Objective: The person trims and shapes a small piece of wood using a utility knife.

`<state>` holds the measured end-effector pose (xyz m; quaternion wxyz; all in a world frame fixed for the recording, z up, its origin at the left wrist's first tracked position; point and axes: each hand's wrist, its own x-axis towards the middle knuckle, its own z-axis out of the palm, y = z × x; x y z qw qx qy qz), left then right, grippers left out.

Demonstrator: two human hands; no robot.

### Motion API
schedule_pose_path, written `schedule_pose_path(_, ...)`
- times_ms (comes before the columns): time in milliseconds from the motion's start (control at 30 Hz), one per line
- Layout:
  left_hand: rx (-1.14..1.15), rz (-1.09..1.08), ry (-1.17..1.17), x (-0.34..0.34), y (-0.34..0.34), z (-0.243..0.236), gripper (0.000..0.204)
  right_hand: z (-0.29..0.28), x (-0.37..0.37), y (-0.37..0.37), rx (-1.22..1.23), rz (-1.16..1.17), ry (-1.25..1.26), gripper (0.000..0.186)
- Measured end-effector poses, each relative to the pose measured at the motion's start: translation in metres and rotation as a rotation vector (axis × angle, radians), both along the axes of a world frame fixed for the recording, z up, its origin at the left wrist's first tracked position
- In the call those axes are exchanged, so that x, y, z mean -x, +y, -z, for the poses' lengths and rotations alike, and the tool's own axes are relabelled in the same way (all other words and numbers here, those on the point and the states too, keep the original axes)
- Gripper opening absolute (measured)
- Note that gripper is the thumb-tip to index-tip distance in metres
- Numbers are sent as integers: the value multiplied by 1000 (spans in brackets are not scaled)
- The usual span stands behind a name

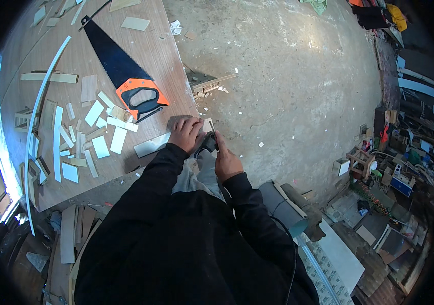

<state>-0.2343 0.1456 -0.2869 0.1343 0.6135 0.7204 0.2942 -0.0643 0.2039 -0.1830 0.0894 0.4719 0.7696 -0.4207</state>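
Observation:
My left hand (186, 134) is at the table's right corner, its fingers bent over a pale flat wooden strip (152, 146) and pressing on it. One end of a light piece (208, 125) shows just past those fingertips, beyond the table edge. My right hand (228, 161) is closed beside it, the index finger stretched along a thin dark thing at that end. What the right hand holds is mostly hidden by its own fingers. A handsaw (138, 96) with an orange and black handle lies on the table ahead of my left hand.
The wooden table (168, 56) carries many pale offcuts (118, 140) and a long curved white strip (39, 101). Scraps dot the concrete floor (288, 96). A grey-green roll (285, 208) is near my right elbow, and cluttered tools (402, 178) stand at the far right.

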Motion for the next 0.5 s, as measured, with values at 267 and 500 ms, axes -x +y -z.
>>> schedule_pose_path(267,5,0,62,0,-2,2,39,0,7,8,-6,-50,-73,75)
schedule_pose_path(500,2,4,29,2,0,1,37,4,10,9,27,-70,-115,76)
